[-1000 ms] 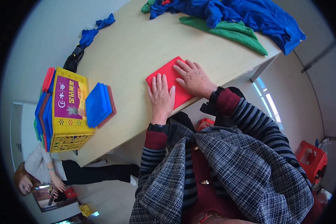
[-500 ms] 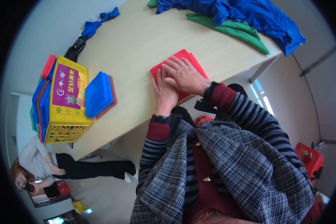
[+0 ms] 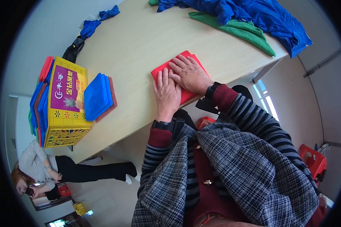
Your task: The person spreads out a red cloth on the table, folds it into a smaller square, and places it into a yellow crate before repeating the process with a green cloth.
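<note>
A red folded cloth (image 3: 187, 97) lies flat near the table's front edge, partly covered by my hands. My left hand (image 3: 167, 92) rests on its left part, palm down with the fingers stretched out. Beside it my right hand (image 3: 191, 75) presses flat on the middle of the cloth, fingers slightly spread. The two hands touch or nearly touch at the right thumb. To the left is a small stack of folded cloths, blue ones (image 3: 97, 96) on top of a brown one (image 3: 112, 97).
A yellow plastic crate (image 3: 66, 134) filled with folded cloths stands at the table's left end. Blue cloths (image 3: 261, 19) and a green cloth (image 3: 242, 34) are heaped at the far right of the table (image 3: 140, 41). A person (image 3: 38, 162) stands beyond the left end.
My hands have drawn slightly apart on the red cloth; the right no longer overlaps the left as much. The cloth stays in place.
</note>
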The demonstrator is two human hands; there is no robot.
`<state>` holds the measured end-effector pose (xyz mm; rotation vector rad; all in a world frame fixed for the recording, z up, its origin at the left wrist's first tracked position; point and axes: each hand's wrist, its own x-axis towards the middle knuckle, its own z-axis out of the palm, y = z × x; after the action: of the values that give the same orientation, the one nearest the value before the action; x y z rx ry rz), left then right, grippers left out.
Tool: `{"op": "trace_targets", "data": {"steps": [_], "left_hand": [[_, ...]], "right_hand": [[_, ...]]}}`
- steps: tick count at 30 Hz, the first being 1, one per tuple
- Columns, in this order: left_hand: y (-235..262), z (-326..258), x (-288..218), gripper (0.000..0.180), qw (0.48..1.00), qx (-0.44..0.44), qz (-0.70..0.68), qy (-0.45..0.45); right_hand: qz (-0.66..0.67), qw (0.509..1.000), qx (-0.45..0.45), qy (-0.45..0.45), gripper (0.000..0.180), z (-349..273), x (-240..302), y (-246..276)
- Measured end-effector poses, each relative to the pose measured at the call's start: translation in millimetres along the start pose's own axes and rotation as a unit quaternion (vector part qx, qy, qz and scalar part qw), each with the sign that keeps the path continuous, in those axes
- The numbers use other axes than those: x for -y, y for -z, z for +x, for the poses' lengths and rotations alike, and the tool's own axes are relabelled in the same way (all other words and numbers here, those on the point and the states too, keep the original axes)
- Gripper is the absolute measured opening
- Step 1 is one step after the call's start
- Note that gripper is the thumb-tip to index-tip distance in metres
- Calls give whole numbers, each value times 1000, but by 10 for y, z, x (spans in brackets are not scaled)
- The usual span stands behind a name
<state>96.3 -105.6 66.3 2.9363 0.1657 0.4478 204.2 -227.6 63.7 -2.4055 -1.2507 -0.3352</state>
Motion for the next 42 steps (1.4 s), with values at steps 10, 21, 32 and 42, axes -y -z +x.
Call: {"op": "trace_targets", "data": {"steps": [10, 21, 32, 42], "left_hand": [[68, -50, -14, 59, 999, 32, 9, 31], [120, -123, 7, 60, 998, 43, 19, 39], [171, -242, 89, 61, 998, 29, 6, 48], [-12, -250, 290, 59, 998, 32, 34, 53]], "right_hand": [[6, 1000, 0, -23, 57, -48, 68, 133], [3, 999, 3, -37, 58, -148, 9, 169], [9, 999, 3, -51, 57, -238, -10, 232], [24, 997, 23, -76, 58, -288, -18, 301]]}}
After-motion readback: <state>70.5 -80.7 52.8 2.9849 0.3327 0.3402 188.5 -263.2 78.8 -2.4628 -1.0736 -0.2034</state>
